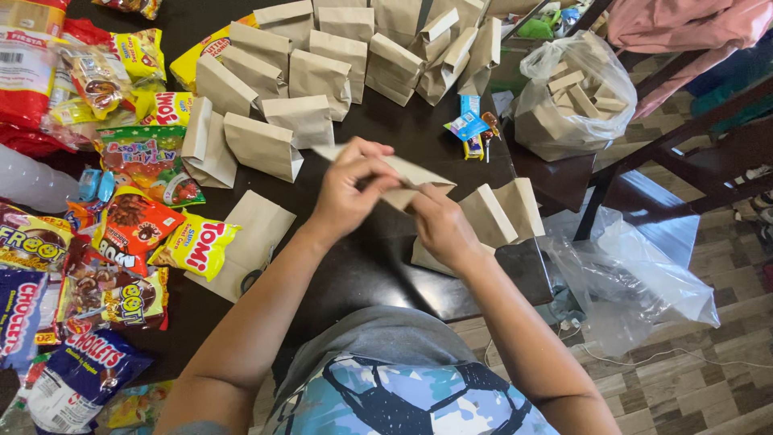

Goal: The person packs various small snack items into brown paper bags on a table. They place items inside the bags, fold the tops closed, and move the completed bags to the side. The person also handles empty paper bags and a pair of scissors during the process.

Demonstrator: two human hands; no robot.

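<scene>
Both my hands hold one small brown paper bag (419,173) above the dark table (378,274). My left hand (350,189) pinches its folded top edge from the left. My right hand (439,225) grips the bag's lower right part. The bag's middle is partly hidden by my fingers. Two more brown bags (503,211) stand just right of my right hand near the table's corner.
Several folded brown bags (322,68) stand in rows at the back. Colourful snack packets (129,217) crowd the left side. A flat brown bag (254,238) lies by them. A clear plastic sack of bags (576,97) rests on a chair; another plastic bag (636,278) lies on the floor.
</scene>
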